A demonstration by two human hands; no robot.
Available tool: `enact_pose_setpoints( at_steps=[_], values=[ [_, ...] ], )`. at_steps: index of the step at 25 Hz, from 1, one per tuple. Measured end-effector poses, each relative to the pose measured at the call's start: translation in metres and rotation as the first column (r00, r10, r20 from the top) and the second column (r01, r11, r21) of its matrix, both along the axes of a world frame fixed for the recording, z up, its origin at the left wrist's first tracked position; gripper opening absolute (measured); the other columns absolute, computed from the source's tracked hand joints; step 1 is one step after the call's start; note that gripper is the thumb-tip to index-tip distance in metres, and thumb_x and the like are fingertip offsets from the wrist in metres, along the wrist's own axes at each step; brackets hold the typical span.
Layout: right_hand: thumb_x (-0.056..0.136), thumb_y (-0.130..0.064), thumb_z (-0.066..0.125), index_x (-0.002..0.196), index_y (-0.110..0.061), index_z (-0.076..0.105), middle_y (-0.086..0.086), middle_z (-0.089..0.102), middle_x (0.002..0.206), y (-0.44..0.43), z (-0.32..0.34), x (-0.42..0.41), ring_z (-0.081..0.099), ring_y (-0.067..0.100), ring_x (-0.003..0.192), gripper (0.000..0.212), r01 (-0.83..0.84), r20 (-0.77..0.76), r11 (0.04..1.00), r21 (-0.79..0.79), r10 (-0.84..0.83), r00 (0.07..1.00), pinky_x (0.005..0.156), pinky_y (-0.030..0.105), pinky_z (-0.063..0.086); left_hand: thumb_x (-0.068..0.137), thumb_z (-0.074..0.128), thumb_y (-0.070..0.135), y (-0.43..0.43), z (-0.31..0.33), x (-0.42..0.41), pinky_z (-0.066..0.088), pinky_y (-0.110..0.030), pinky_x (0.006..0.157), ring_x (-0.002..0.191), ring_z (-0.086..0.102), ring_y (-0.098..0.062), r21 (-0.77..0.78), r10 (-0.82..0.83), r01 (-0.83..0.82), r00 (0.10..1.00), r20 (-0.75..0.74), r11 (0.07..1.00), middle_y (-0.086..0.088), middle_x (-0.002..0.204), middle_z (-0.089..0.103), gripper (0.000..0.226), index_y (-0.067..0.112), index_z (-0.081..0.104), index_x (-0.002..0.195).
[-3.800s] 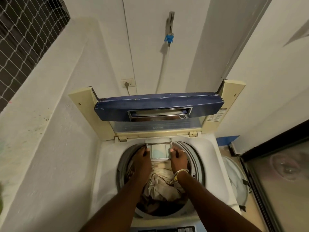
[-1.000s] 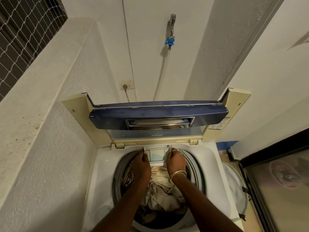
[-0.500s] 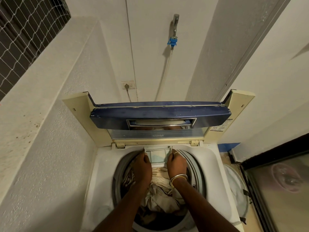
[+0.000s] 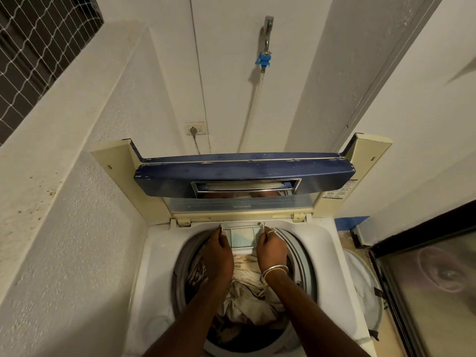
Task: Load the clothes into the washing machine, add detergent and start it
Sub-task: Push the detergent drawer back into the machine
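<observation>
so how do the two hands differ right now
The right hand wears a ring and has bangles at the wrist; the left hand is bare. The left hand grips the left edge of the detergent drawer, the right hand its right edge. Both are closed on the drawer, above the clothes in the drum.

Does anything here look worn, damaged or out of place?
Yes: the washing machine's raised dark blue lid has paint chipped along its edges, showing pale patches. The white ledge on the left is speckled with brown spots.
</observation>
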State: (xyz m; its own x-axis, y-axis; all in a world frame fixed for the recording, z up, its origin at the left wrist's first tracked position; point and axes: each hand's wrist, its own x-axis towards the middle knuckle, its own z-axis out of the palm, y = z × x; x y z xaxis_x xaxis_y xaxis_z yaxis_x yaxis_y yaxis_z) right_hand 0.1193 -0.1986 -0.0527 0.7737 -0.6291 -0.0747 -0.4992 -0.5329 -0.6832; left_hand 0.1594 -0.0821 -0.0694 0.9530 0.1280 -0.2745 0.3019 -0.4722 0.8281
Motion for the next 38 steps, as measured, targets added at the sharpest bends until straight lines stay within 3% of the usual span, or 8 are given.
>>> enact_pose_setpoints(
  at_steps=[11,15,18,23,26,29,35,38],
  values=[
    [0.101,-0.022,0.044,0.09,-0.009,0.068,0.008,0.066,0.079,-0.004,0.0,0.01,0.055,0.019,0.07,0.03,0.037,-0.062,0.998,0.041,-0.035,0.997,0.068,0.027,0.042,0.101,0.05,0.032,0.007,0.0,0.011,0.046,-0.032,0.097,0.118,0.057,-0.022,-0.188,-0.001,-0.028,0.989,-0.151,0.982,-0.009,0.133,0.06,0.04,0.012,0.054,0.135],
    [0.1,-0.02,0.045,0.094,-0.011,0.06,0.005,0.064,0.078,0.0,-0.003,0.01,0.064,0.023,0.075,0.019,0.112,-0.028,0.985,0.128,-0.109,0.994,0.069,0.031,0.049,0.1,0.053,0.029,0.006,0.005,0.008,0.042,-0.013,0.07,0.089,0.056,-0.007,-0.175,0.022,-0.047,0.99,-0.143,0.984,-0.007,0.12,0.065,0.032,0.01,0.06,0.124],
    [0.1,-0.021,0.047,0.094,-0.012,0.056,0.005,0.064,0.077,0.001,-0.001,0.01,0.063,0.023,0.073,0.015,0.127,-0.027,0.982,0.138,-0.125,0.992,0.07,0.035,0.053,0.1,0.054,0.024,0.004,0.007,0.008,0.039,-0.008,0.056,0.09,0.055,-0.009,-0.162,0.045,-0.07,0.987,-0.154,0.984,-0.006,0.115,0.064,0.031,0.006,0.06,0.124],
    [0.1,-0.022,0.046,0.093,-0.011,0.056,0.005,0.063,0.077,0.001,-0.001,0.012,0.062,0.024,0.072,0.016,0.158,-0.034,0.979,0.128,-0.155,0.987,0.068,0.032,0.049,0.099,0.056,0.025,0.005,0.01,0.013,0.04,-0.009,0.062,0.095,0.057,-0.012,-0.184,0.048,-0.076,0.987,-0.155,0.98,-0.01,0.119,0.067,0.033,0.005,0.062,0.124],
    [0.1,-0.023,0.046,0.092,-0.01,0.057,0.006,0.063,0.076,0.003,-0.001,0.015,0.061,0.024,0.071,0.019,0.161,-0.044,0.982,0.103,-0.157,0.987,0.067,0.032,0.048,0.097,0.059,0.027,0.007,0.013,0.024,0.045,-0.021,0.074,0.095,0.061,-0.017,-0.222,0.042,-0.08,0.984,-0.171,0.972,-0.011,0.116,0.069,0.031,0.005,0.065,0.119],
    [0.099,-0.02,0.049,0.091,-0.009,0.057,0.006,0.063,0.075,0.001,-0.002,0.02,0.062,0.026,0.073,0.016,0.171,0.0,0.972,0.16,-0.173,0.985,0.07,0.034,0.049,0.096,0.06,0.031,0.008,0.014,0.021,0.044,-0.014,0.062,0.085,0.061,-0.009,-0.283,0.056,-0.106,0.982,-0.179,0.953,-0.006,0.111,0.069,0.032,0.006,0.064,0.116],
    [0.095,-0.034,0.06,0.086,-0.006,0.06,-0.001,0.063,0.072,0.002,0.002,0.009,0.059,0.013,0.069,0.029,0.285,0.072,0.864,0.415,-0.343,0.936,0.065,0.027,0.043,0.092,0.063,0.038,0.007,0.014,0.016,0.051,-0.019,0.056,0.083,0.067,-0.015,-0.355,0.169,-0.243,0.959,-0.227,0.903,-0.004,0.101,0.07,0.033,0.01,0.061,0.11],
    [0.093,-0.058,0.049,0.085,-0.015,0.063,0.001,0.064,0.075,0.013,-0.012,0.002,0.062,0.02,0.075,0.046,0.406,-0.075,0.74,0.536,-0.437,0.896,0.071,0.032,0.048,0.098,0.053,0.042,0.0,0.008,0.005,0.053,-0.018,0.063,0.086,0.065,-0.02,-0.349,0.245,-0.354,0.916,-0.318,0.868,-0.004,0.103,0.069,0.035,0.01,0.063,0.107]
  ],
)
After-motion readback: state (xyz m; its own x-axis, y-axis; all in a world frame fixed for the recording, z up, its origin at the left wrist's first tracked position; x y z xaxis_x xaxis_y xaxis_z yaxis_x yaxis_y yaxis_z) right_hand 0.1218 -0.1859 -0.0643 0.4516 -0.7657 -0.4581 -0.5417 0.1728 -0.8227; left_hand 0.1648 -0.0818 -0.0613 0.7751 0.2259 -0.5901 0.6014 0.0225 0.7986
